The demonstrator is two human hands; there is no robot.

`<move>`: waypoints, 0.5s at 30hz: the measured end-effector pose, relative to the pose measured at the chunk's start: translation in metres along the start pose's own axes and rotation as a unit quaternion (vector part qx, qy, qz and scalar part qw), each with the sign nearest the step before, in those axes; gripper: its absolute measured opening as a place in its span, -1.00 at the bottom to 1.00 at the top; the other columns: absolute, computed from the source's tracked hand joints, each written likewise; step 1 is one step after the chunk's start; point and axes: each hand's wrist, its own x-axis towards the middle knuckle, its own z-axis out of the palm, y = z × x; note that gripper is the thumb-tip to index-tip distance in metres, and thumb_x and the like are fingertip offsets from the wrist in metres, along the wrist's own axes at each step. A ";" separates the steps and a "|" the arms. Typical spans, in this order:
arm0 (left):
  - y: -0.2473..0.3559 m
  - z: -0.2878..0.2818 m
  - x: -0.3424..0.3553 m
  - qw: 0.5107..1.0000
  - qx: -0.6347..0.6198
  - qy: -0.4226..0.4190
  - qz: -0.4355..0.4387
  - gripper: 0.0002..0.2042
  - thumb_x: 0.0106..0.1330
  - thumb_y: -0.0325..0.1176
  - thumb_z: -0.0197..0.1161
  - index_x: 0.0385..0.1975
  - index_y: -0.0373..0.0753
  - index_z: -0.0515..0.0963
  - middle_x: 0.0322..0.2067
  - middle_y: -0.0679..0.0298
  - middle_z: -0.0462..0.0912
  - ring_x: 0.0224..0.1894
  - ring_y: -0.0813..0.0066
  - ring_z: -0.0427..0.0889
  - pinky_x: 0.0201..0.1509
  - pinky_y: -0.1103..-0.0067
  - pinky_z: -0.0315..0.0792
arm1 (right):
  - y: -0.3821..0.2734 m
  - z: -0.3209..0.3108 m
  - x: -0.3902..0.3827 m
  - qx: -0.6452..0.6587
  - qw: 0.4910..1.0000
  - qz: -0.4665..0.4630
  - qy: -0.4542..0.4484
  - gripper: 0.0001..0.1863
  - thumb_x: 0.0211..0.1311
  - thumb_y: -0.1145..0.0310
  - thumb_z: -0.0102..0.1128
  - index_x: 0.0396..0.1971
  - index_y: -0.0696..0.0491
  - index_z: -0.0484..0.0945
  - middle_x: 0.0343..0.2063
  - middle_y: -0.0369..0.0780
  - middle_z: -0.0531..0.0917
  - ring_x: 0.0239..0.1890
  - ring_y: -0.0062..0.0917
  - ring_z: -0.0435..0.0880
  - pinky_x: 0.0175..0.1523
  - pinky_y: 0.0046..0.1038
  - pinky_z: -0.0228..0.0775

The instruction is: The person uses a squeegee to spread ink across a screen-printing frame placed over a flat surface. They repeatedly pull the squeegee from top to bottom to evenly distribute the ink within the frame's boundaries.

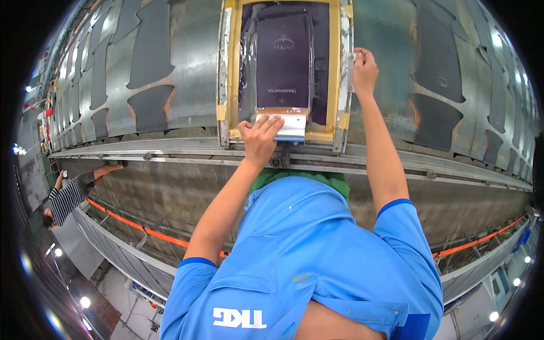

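Note:
My left hand grips a white squeegee with a blue lower edge, its fingers over the blade holder, at the near end of a screen-printing frame. The screen has a dark purple middle with light printed markings and a yellow taped border. My right hand is closed on the frame's right side near its upper part, fingers curled at the rail.
Long metal tables carry several dark grey cut pieces on both sides. A metal rail runs along the front. At the left, another person in a striped shirt is by the table. An orange strip runs behind me.

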 end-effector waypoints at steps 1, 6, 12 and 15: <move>0.001 -0.003 0.009 0.999 -0.029 -0.008 -0.014 -0.58 -0.06 -0.62 0.32 -0.23 0.08 0.73 -0.10 0.57 0.77 -0.01 0.65 0.66 -0.05 0.37 0.14 | 0.005 0.000 0.000 -0.003 1.000 -0.001 0.004 -0.76 0.43 0.29 0.00 -0.14 0.02 0.65 -0.46 -0.10 0.71 -0.40 -0.22 0.69 -0.19 -0.25 0.46; -0.054 0.022 0.156 0.999 -0.033 0.029 -0.015 -0.76 0.22 -0.45 0.29 -0.21 0.09 0.75 -0.14 0.48 0.79 -0.14 0.56 0.72 0.03 0.35 0.16 | 0.006 -0.001 -0.004 -0.011 1.000 -0.003 0.016 -0.78 0.44 0.31 0.01 -0.14 0.00 0.64 -0.50 -0.08 0.68 -0.47 -0.23 0.66 -0.27 -0.24 0.42; -0.107 0.036 0.321 0.994 0.070 -0.070 -0.043 -0.74 0.15 -0.22 0.34 -0.15 0.21 0.75 -0.31 0.32 0.78 -0.25 0.27 0.69 0.02 0.35 0.21 | -0.007 -0.007 -0.014 0.006 0.999 0.042 0.001 -0.80 0.44 0.31 0.03 -0.14 0.01 0.63 -0.56 -0.12 0.63 -0.53 -0.31 0.61 -0.32 -0.28 0.39; -0.103 0.045 0.314 0.995 0.069 -0.062 -0.029 -0.78 0.19 -0.34 0.26 -0.24 0.16 0.76 -0.32 0.38 0.78 -0.31 0.37 0.68 -0.04 0.31 0.14 | -0.007 -0.007 -0.015 0.015 0.999 0.034 -0.004 -0.79 0.43 0.31 0.03 -0.16 0.02 0.64 -0.61 -0.12 0.59 -0.58 -0.33 0.57 -0.34 -0.29 0.37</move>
